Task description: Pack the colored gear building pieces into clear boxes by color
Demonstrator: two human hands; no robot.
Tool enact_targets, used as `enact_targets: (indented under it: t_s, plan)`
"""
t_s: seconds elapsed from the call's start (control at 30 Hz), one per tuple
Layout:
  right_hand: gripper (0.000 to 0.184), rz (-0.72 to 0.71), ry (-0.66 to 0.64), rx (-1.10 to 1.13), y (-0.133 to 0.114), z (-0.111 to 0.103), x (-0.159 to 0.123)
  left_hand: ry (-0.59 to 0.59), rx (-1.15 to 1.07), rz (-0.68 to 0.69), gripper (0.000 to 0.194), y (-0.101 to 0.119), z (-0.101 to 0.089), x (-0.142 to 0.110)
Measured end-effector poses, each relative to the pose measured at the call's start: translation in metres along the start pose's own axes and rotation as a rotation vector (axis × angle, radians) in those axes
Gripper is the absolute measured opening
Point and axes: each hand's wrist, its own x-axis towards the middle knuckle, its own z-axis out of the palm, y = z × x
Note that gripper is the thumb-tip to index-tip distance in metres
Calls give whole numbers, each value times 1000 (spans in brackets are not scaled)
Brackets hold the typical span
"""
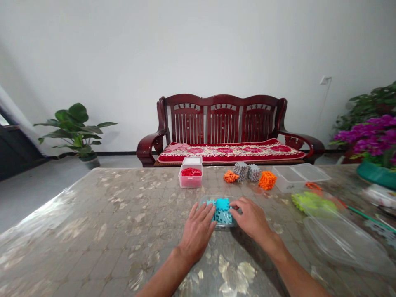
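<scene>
Both hands at a container of blue pieces

The left hand (199, 231) lies open, fingers extended over the container's nine-o'clock side. The right hand (252, 218) is bent at three o'clock, fingertips at the blue pieces (222, 204); whether it grips one cannot be told. The pieces sit inside the clear container (224, 226) on the counter (93, 231). From there, a pink box (191, 182) stands at eleven o'clock, gray clusters (247, 171) at one, an orange block (267, 180) at two.
</scene>
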Motion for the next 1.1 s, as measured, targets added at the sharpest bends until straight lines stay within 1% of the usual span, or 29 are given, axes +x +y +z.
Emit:
enact_targets:
  t_s: [0.17, 0.3, 0.4, 0.5, 0.57, 0.63, 0.8, 0.97, 1.1]
  plan:
    - [13, -15, 43, 8, -1, 1, 1, -26, 21, -18, 40, -1, 2, 1]
    - [14, 23, 61, 29, 1, -1, 1, -44, -6, -40, 39, -1, -1, 3]
    - [16, 54, 43, 31, 3, -4, 1, -58, -10, -53, 41, -1, -3, 2]
    - [18, 75, -9, 11, 1, -8, 3, -70, 3, -48, 42, 0, -3, 2]
    - [20, 55, -53, -11, 0, -12, 7, -79, 10, -40, 42, 0, -2, 2]
    - [22, 5, -79, -11, 0, -15, 12, -81, 12, -34, 42, -1, -2, 2]
    - [22, -77, -90, 135, 10, -18, 24, -59, 24, -12, 42, -2, -1, 1]
    - [25, -88, -114, 217, 24, -10, 19, -89, 60, -4, 44, 0, -1, 1]
    - [26, -78, -102, 263, 26, -13, 15, -92, 54, -8, 43, 0, -4, 3]
